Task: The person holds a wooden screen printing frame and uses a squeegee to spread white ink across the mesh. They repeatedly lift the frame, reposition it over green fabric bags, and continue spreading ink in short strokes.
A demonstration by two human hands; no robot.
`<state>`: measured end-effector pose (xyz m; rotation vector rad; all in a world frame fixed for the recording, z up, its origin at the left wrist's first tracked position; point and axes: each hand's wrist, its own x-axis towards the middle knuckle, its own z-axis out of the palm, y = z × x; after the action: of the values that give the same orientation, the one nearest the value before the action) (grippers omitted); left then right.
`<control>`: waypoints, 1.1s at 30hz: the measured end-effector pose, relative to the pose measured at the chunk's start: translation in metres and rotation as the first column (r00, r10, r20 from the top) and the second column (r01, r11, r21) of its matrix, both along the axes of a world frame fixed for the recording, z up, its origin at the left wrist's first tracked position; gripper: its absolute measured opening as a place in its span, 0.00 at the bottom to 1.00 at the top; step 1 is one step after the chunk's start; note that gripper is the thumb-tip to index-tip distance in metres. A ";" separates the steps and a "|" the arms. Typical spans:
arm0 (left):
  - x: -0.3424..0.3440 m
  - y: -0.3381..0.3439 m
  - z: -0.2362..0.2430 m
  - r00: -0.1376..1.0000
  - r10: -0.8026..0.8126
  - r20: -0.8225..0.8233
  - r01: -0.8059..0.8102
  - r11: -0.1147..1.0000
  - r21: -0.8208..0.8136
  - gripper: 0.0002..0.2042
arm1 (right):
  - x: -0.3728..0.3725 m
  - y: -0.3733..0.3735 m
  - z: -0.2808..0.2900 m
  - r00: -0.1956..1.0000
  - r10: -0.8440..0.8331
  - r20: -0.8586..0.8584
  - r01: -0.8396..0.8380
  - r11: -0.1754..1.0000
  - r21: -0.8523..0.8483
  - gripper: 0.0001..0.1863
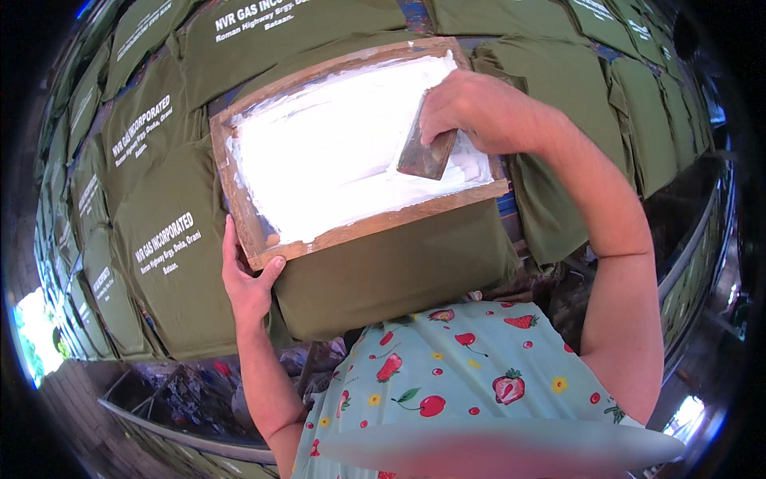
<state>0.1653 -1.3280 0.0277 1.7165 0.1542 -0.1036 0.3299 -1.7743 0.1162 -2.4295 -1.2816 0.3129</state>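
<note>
Below the frame's near edge, a pale garment with a fruit print [479,367] is hanging close, and between the two a green cloth [391,275] is lying fairly smooth, passing underneath the wooden frame [383,223]. Trouble could be starting at the near left corner: with one hand steadying the wood, a loosening hold or a hard push from the opposite side would probably be letting it skid and smearing the cloth. At that corner the left hand [250,294] is holding the frame, thumb and forefinger spreading wide, the thumb touching the near edge and the forefinger lying along the left edge; its other fingers are not showing clearly. Inside the four edges, thick white paste [319,152] is covering most of the surface and clinging to the wood, so an overlong stroke could be pushing some over an edge and staining the cloth. Toward the right edge, a flat brown squeegee [427,158] is resting on the paste, and the right hand [467,108] is gripping it, fingers curling closed over its upper part. Past the left, far and right edges, more green cloths [171,299] are spreading out, several bearing white lettering
</note>
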 end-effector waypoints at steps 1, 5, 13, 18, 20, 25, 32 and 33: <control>0.000 0.000 -0.001 1.000 -0.003 0.001 0.003 1.000 -0.008 0.54 | -0.009 -0.005 0.000 1.000 -0.018 -0.008 0.018 1.000 -0.012 0.19; 0.000 0.002 -0.004 1.000 -0.021 0.020 0.021 1.000 -0.013 0.54 | -0.061 0.001 -0.006 0.973 -0.195 0.120 0.196 0.981 0.002 0.21; 0.000 0.006 -0.007 0.998 -0.032 0.049 0.033 0.999 -0.026 0.55 | -0.132 0.032 -0.004 0.918 -0.369 0.147 0.372 0.928 0.010 0.20; 0.001 0.008 0.000 0.999 -0.034 -0.004 0.034 0.998 -0.062 0.55 | -0.140 0.032 0.004 0.936 -0.344 0.076 0.340 0.939 0.055 0.20; 0.004 0.013 0.004 0.997 -0.079 -0.006 0.079 0.997 -0.026 0.54 | -0.132 0.023 0.010 0.931 -0.344 -0.125 0.351 0.936 0.037 0.21; 0.020 0.023 0.002 1.000 -0.027 0.000 0.027 0.989 0.148 0.39 | -0.082 -0.009 0.023 0.898 -0.251 -0.362 0.372 0.871 0.320 0.22; 0.051 -0.002 -0.012 0.969 0.243 0.053 -0.247 0.911 0.331 0.23 | 0.063 -0.026 0.018 0.880 0.020 -0.475 0.282 0.782 0.556 0.33; 0.054 -0.005 -0.011 0.958 0.286 0.033 -0.278 0.889 0.365 0.23 | 0.083 -0.020 0.010 0.854 0.060 -0.517 0.277 0.789 0.549 0.39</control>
<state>0.2197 -1.3331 0.0166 2.0462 0.4621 0.1321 0.4127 -1.7938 0.1261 -1.6925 -0.8161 0.4029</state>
